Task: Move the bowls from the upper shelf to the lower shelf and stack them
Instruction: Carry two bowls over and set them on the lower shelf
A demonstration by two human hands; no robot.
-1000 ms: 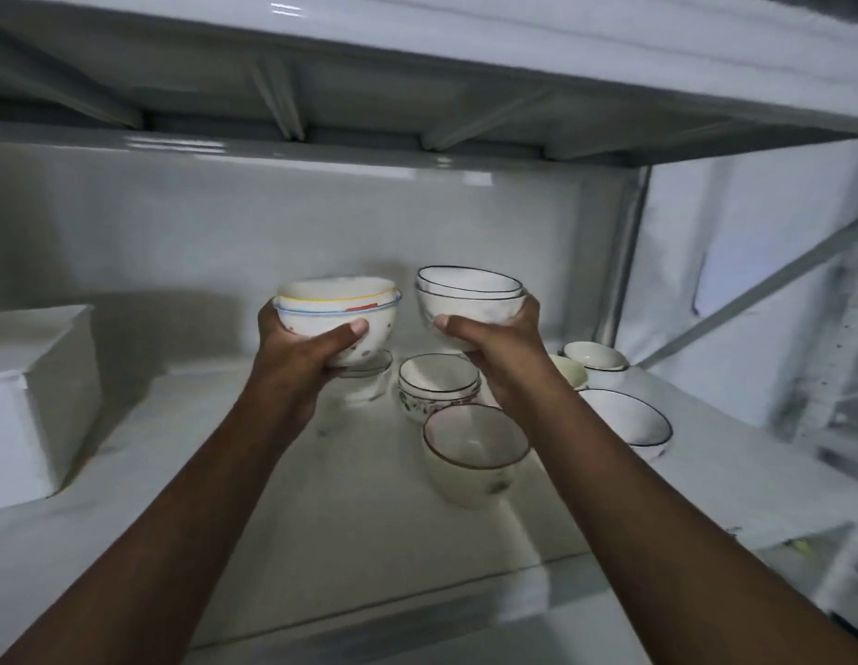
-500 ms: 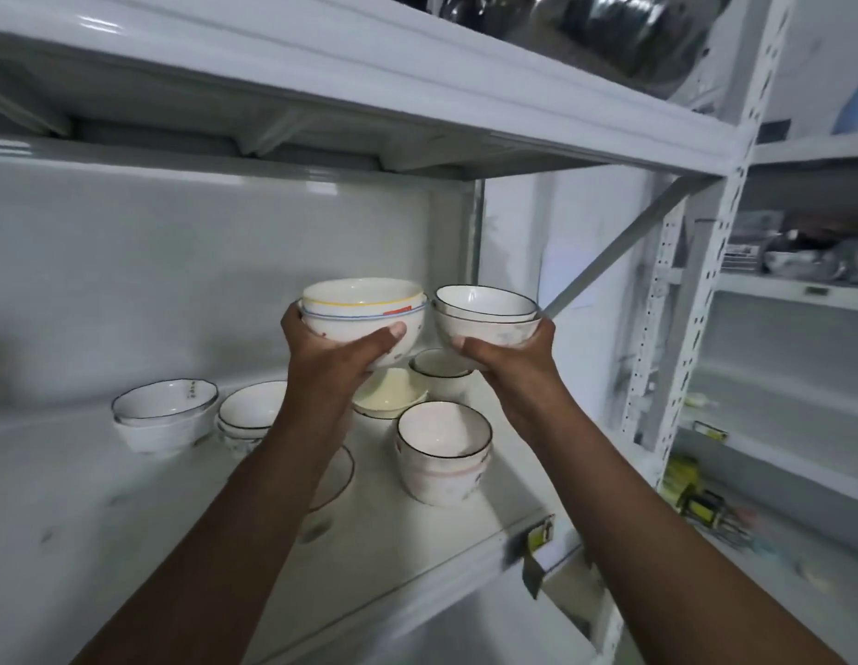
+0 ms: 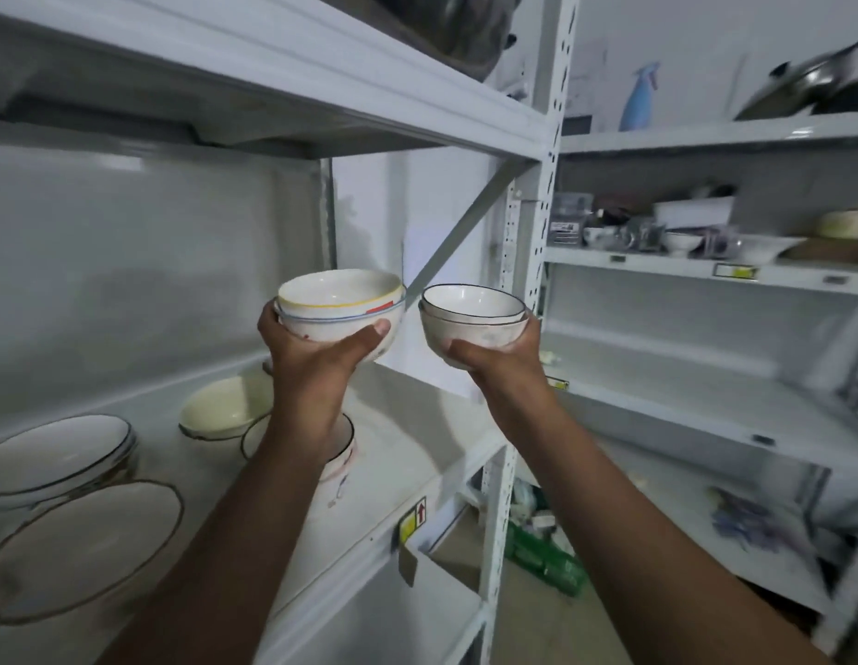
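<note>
both hands are full right now: left hand (image 3: 316,362) is wrapped around a nested pair of bowls, the yellow-rimmed bowl (image 3: 338,292) sitting inside a blue-lined one, and the right hand (image 3: 501,360) cups a second nested pair of black-rimmed bowls (image 3: 470,312). both pairs are held up in the air, just beside each other, in front of the shelf (image 3: 417,453) and off to its right end. plenty left though: a cream bowl (image 3: 221,410), a bowl half hidden behind the left forearm, and some wide black-rimmed dishes (image 3: 57,453) sit on that shelf. nothing i can see has landed on a lower shelf yet, so i'd call this early-to-middle, carrying stage, with the actual stacking down below not done.
</note>
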